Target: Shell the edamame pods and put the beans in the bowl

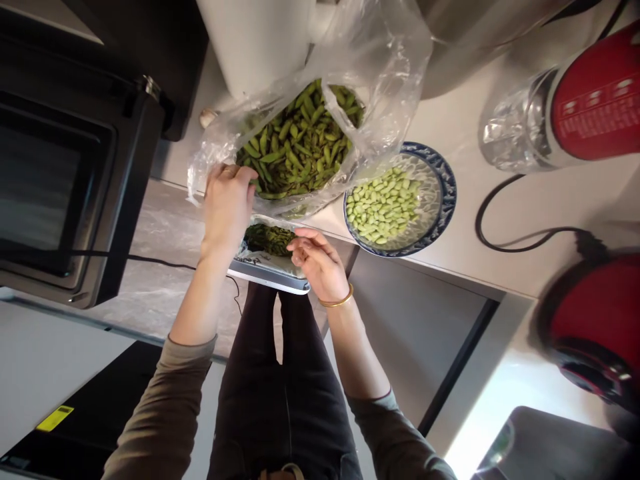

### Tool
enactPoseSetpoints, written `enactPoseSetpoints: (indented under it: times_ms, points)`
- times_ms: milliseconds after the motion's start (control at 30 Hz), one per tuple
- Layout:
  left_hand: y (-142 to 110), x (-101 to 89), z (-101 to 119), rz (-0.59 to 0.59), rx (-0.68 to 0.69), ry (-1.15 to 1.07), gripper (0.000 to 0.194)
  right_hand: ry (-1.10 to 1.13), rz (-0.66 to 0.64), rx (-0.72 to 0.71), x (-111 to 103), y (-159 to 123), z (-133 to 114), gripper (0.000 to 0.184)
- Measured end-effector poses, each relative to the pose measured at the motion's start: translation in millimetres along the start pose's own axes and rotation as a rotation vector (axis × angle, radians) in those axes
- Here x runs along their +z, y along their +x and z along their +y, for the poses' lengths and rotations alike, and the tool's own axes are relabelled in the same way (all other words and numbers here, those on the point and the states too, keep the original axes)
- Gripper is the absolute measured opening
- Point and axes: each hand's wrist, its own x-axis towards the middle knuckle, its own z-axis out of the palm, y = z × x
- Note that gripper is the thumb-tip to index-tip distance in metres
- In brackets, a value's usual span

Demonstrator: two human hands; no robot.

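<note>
A clear plastic bag (385, 67) full of green edamame pods (300, 140) lies on the white counter. My left hand (227, 207) reaches into the bag's lower left opening, fingers curled among the pods there. My right hand (317, 260), with a gold bangle at the wrist, is pinched shut over a small tray (273, 277) that holds a heap of dark green pod shells (270, 239); what the fingers pinch is too small to name. A blue-rimmed bowl (447, 193) of pale shelled beans (383, 205) stands just right of the bag.
A black microwave oven (65, 193) stands at the left with a cord trailing past it. A red appliance with a clear jug (565, 107) lies at the upper right, its black cable (505, 233) looping on the counter (500, 153). Another red appliance (595, 327) sits at the right edge.
</note>
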Motion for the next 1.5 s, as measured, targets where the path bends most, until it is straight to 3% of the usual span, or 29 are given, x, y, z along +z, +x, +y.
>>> enactPoseSetpoints:
  times_ms: [100, 200, 300, 367, 433, 533, 667, 800, 933, 1067, 1200, 1300, 1400, 1500]
  points:
    - [-21.8, -16.3, 14.2, 0.088, 0.055, -0.065, 0.009, -0.081, 0.010, 0.046, 4.2, 0.3, 0.8, 0.038]
    - [-57.9, -20.0, 32.3, 0.138, 0.183, -0.224, 0.009, -0.163, -0.022, 0.101, 6.7, -1.7, 5.7, 0.057]
    - [-95.5, -10.6, 42.2, 0.057, 0.218, -0.290, 0.014, -0.227, -0.013, 0.078, 4.5, -4.5, 14.5, 0.058]
    - [-113.9, -2.0, 43.0, -0.010, 0.188, -0.198, 0.012, -0.302, 0.012, 0.045, 0.7, -6.2, 21.2, 0.056]
    - [-125.3, 5.3, 41.3, -0.094, 0.182, -0.067, 0.007, -0.399, 0.013, 0.026, -3.2, -7.9, 27.3, 0.056]
    - [-133.2, 13.5, 38.9, -0.173, 0.162, 0.000, 0.023, -0.548, 0.004, 0.006, -6.1, -11.1, 34.3, 0.055]
    - [-139.9, 23.5, 42.1, -0.136, -0.056, -0.282, 0.033, -0.680, 0.036, -0.119, -5.2, -16.2, 41.0, 0.049]
    - [-146.3, 33.4, 51.2, -0.086, -0.472, -0.782, 0.043, -0.693, -0.039, -0.264, -5.2, -18.5, 46.5, 0.043]
    - [-144.8, 36.3, 59.5, -0.101, -0.794, -1.264, 0.051, -0.612, -0.060, -0.276, -8.0, -18.2, 48.7, 0.044]
    - [-138.6, 29.0, 63.0, -0.096, -0.956, -1.560, 0.053, -0.564, -0.166, -0.229, -10.6, -17.4, 41.6, 0.045]
    - [-136.3, 24.7, 61.5, -0.077, -1.073, -1.662, 0.050, -0.550, -0.368, -0.132, -13.0, -14.7, 32.5, 0.045]
    - [-138.2, 30.8, 57.4, -0.037, -1.039, -1.568, 0.052, -0.543, -0.382, -0.077, -14.5, -12.8, 32.3, 0.046]
    - [-142.2, 39.9, 51.4, -0.011, -0.893, -1.351, 0.052, -0.531, -0.256, -0.078, -14.5, -12.7, 35.9, 0.040]
    - [-145.0, 42.9, 45.8, -0.166, -0.722, -1.179, 0.051, -0.535, -0.147, -0.109, -13.2, -13.1, 38.8, 0.039]
